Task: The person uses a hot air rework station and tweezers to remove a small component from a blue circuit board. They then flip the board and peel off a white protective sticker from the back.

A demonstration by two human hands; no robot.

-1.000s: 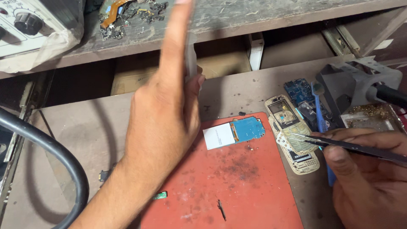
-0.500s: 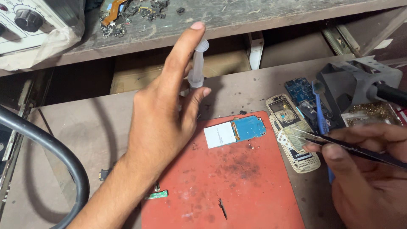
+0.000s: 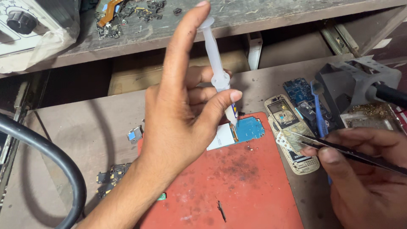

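Left hand (image 3: 182, 123) grips a clear syringe (image 3: 218, 72), forefinger on plunger, tip over the blue circuit board (image 3: 248, 129) on the red mat (image 3: 237, 182). Right hand (image 3: 364, 178) pinches tweezers (image 3: 339, 150) shut — press gently, keep tip steady.

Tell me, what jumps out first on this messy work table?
The left hand in the middle, holding a clear syringe tip-down over a blue circuit board on the red mat. At the right edge, the right hand grips dark tweezers above an opened phone.
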